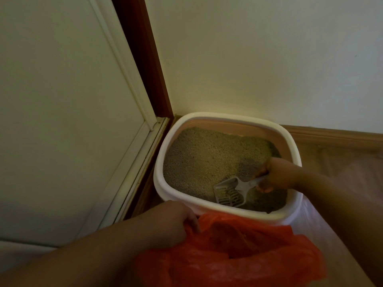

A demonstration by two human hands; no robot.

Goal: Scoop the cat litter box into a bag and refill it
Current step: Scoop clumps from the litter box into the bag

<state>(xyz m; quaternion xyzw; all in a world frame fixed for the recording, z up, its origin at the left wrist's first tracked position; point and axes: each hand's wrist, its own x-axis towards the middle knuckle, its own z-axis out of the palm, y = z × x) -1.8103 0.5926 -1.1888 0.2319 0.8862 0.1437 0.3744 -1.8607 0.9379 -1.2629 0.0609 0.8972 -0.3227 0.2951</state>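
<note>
- The litter box (163,154), white-rimmed, sits on the floor in the far corner, against the wall and beside a door frame (145,59).
- Grey-tan litter (203,158) fills it.
- The right hand (277,175) grips the handle of a white slotted scoop (231,192), whose blade rests on the litter at the near right.
- The left hand (172,222) clutches the edge of an orange plastic bag (238,251), held open just near the box's front rim.
</note>
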